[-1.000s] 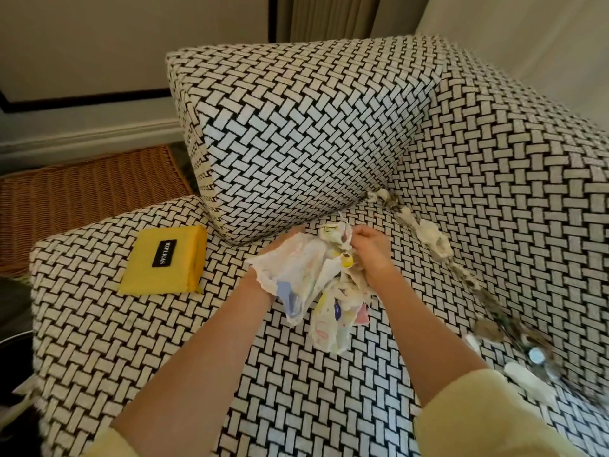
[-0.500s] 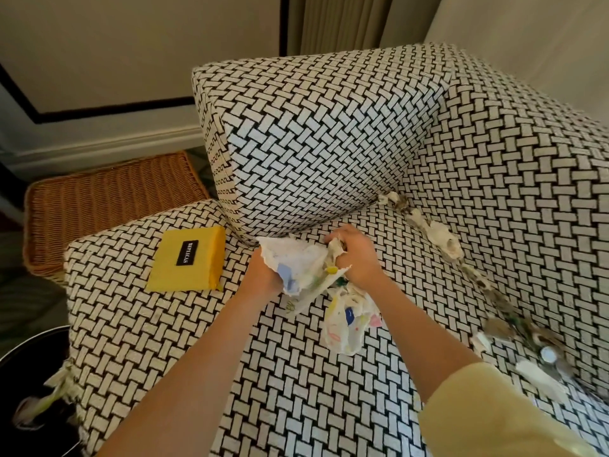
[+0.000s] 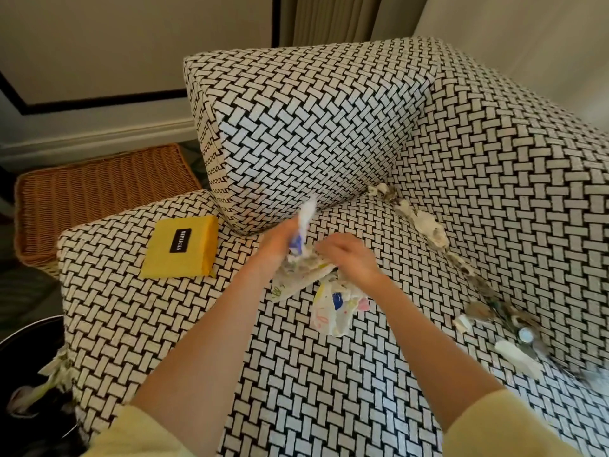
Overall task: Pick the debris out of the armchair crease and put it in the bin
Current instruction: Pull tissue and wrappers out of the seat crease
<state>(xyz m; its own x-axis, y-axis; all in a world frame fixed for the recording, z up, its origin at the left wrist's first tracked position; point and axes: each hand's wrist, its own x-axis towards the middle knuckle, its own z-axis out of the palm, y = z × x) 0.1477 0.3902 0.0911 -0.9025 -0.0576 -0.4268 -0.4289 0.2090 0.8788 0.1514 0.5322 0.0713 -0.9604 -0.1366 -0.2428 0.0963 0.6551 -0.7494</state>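
Both hands hold a crumpled white paper napkin (image 3: 333,308) with coloured prints above the seat of the black-and-white woven armchair (image 3: 329,374). My left hand (image 3: 280,242) grips one end, which sticks up and is blurred. My right hand (image 3: 346,255) is closed on the other part, and the rest of the napkin hangs below it. A line of debris (image 3: 425,225) fills the crease along the right side: crumpled paper scraps, grey bits, a bottle cap (image 3: 524,334) and a white wrapper (image 3: 517,357). The black bin (image 3: 29,384) stands at the lower left with some rubbish in it.
A yellow pouch (image 3: 179,247) with a black label lies on the left part of the seat. A loose patterned cushion (image 3: 306,133) leans at the back. A wicker basket lid (image 3: 99,196) sits on the floor to the left, beside the wall.
My hands have bunched the napkin tighter; the left hand has turned so one end now sticks upward. The view has shifted left, showing more of the bin.
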